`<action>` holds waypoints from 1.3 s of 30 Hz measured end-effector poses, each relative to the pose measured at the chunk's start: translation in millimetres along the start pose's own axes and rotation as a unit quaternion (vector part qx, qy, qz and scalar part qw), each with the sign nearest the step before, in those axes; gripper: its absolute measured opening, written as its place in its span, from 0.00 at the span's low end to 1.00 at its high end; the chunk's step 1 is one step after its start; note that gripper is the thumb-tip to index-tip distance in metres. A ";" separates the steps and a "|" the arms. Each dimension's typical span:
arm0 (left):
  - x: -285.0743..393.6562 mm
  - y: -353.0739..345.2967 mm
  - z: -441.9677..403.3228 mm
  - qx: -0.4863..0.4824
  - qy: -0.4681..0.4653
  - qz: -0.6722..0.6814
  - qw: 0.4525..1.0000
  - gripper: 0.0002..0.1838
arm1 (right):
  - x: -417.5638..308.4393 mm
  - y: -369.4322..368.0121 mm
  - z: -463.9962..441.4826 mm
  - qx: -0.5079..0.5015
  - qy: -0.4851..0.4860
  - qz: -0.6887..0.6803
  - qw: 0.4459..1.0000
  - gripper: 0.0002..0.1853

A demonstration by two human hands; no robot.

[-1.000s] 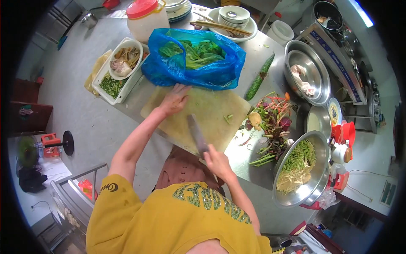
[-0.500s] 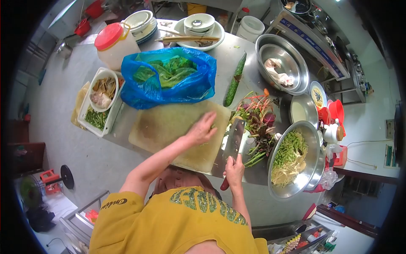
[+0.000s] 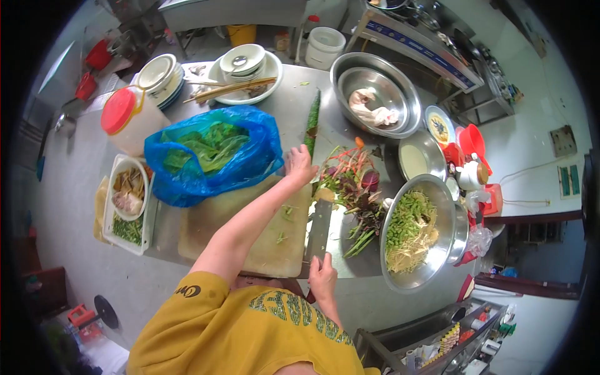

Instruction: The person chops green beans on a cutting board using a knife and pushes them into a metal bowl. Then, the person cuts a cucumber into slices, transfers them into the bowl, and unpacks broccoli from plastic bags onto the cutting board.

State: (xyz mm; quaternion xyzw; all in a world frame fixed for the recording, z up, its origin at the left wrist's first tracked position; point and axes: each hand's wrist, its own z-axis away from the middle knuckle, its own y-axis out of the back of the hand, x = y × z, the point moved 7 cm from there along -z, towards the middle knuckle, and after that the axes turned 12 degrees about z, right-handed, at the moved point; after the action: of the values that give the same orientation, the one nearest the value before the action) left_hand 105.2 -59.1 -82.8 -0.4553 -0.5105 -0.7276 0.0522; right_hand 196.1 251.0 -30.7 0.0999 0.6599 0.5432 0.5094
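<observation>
My right hand (image 3: 322, 276) grips the handle of a cleaver (image 3: 319, 228). Its broad blade points away from me, just right of the cutting board (image 3: 212, 228); the hand covers most of the handle. My left hand (image 3: 301, 166) is stretched over the far right corner of the board, fingers at the near end of a long green cucumber (image 3: 312, 119). Whether they touch it is hard to see. Small green scraps (image 3: 287, 212) lie on the board. Beside the left hand is a blue plastic bag (image 3: 215, 187) of leafy greens (image 3: 209, 150).
Loose purple and green vegetables (image 3: 359, 203) lie right of the cleaver. A steel bowl (image 3: 451, 250) of chopped greens and pale shreds stands near the right edge. Nested steel basins (image 3: 400, 75) are behind. A white tray (image 3: 150, 215) and a red-lidded jar (image 3: 134, 134) stand left.
The view has shifted, so the table's things appear further left. My left hand has moved from over the board towards the cucumber. The cleaver stays in my right hand, beside the board.
</observation>
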 end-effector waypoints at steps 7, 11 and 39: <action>-13.2 22.7 -22.5 -0.095 0.153 0.140 0.974 0.28 | 14.4 10.5 16.8 0.019 -0.060 0.019 0.998 0.11; 2.3 80.9 58.0 0.016 -0.038 0.048 0.998 0.25 | 19.9 14.9 8.6 0.022 -0.075 -0.008 0.997 0.10; -113.9 170.8 330.8 0.077 -0.095 -0.019 0.992 0.29 | -118.5 -62.6 -29.2 -0.226 0.431 0.270 0.831 0.10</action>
State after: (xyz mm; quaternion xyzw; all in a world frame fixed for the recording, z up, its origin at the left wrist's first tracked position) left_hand 465.2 77.2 -24.2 -0.5071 -0.5762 -0.6405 0.0243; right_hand 254.3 127.5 -18.4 -0.0884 0.6179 0.7811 0.0145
